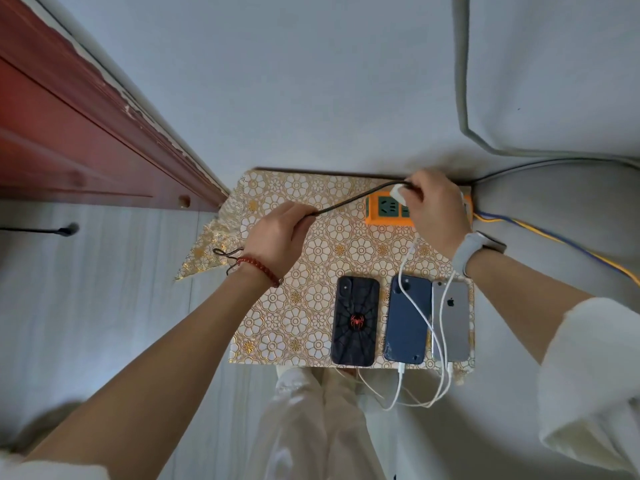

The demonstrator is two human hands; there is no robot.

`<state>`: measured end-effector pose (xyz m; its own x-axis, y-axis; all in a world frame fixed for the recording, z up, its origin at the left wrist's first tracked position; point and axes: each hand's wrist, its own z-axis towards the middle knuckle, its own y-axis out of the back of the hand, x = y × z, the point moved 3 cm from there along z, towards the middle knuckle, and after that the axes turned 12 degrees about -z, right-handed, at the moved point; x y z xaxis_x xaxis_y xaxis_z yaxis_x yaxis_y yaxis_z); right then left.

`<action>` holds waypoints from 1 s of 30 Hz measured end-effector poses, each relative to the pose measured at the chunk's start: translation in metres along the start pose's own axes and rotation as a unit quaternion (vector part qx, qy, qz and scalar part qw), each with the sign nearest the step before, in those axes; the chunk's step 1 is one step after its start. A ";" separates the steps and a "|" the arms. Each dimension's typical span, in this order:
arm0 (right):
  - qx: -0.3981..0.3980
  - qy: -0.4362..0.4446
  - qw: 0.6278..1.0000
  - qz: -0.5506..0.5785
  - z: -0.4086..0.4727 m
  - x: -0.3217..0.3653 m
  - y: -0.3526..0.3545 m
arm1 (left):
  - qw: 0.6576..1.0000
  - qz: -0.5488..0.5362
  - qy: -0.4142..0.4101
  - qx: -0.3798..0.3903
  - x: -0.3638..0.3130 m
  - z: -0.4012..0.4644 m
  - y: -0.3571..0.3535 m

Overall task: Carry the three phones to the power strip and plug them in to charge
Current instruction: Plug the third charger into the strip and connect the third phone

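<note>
Both hands (pixel 277 233) (pixel 434 209) grip cable (pixel 349 201) — plug perhaps.

White cables (pixel 417 306) cross phones (pixel 407 320); tabletop (pixel 294 306) left lies bare.

Three phones are laid side by side along the near edge of a small table (pixel 277 216); the spider-case phone (pixel 355 320) is placed leftmost, the middle phone (pixel 408 318) just beside it, and the rightmost phone (pixel 452 323) is set touching the middle one; the power strip (pixel 384 211) is placed behind them at the table's far right, against the wall (pixel 311 81); cables (pixel 415 306) are draped over the two right-hand phones and hung off the near edge; a door (pixel 69 133) is seen to the left of the table; a dark cord (pixel 353 199) is stretched from the left hand (pixel 277 237), over the table's middle, to the right hand (pixel 436 209), which is held over the strip.
</note>
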<state>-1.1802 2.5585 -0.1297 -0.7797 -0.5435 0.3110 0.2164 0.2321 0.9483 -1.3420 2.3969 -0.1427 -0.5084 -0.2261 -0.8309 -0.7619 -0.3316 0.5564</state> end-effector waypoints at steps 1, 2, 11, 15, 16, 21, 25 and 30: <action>-0.017 -0.030 0.999 0.014 0.000 -0.006 0.001 | 1.000 -0.002 0.012 -0.006 0.001 0.001 -0.001; -0.026 -0.047 0.998 0.014 0.000 -0.010 0.001 | 1.000 -0.004 0.025 -0.014 0.002 0.004 -0.001; -0.063 -0.107 0.992 0.004 -0.002 -0.018 -0.011 | 0.994 0.022 0.090 -0.052 0.000 0.030 -0.007; -0.046 -0.099 0.994 0.002 -0.007 -0.024 -0.010 | 0.992 0.035 0.103 -0.061 -0.006 0.038 -0.012; -0.042 -0.103 0.994 0.005 -0.006 -0.025 -0.010 | 0.992 0.035 0.104 -0.064 -0.008 0.040 -0.012; -0.032 -0.107 0.993 -0.033 -0.001 -0.022 -0.015 | 0.991 0.027 0.107 -0.079 -0.010 0.047 -0.008; -0.014 -0.097 0.993 -0.064 0.002 -0.018 -0.020 | 0.989 0.024 0.118 -0.082 -0.006 0.046 -0.005; -0.008 -0.094 0.991 -0.090 0.000 -0.023 -0.024 | 0.991 0.017 0.117 -0.068 -0.004 0.047 -0.006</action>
<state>-1.1681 2.5654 -0.1599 -0.9021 -0.4140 0.1217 0.0732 0.1310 0.9887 -1.3544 2.4430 -0.1432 -0.4135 -0.4407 -0.7968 -0.6764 -0.4371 0.5928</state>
